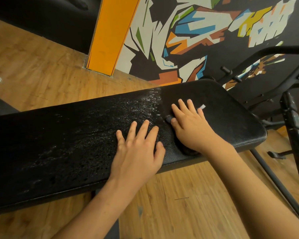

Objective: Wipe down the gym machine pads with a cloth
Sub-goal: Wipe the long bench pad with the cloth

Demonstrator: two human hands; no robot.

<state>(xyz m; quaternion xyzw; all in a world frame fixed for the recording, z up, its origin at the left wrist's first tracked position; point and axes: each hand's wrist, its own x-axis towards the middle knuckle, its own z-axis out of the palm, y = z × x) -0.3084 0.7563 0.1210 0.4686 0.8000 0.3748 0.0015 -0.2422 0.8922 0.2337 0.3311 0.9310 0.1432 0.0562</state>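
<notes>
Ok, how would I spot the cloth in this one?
Find the long black bench pad crossing the wooden floor, then look at its right end. The cloth lies there, pressed under the right hand. It is as dark as the pad; only its small white tag gives it away.

Left hand [138,152] on pad [59,144], beside right hand [190,125]; cloth [186,151] under right hand; machine frame [291,121] right of pad.
</notes>
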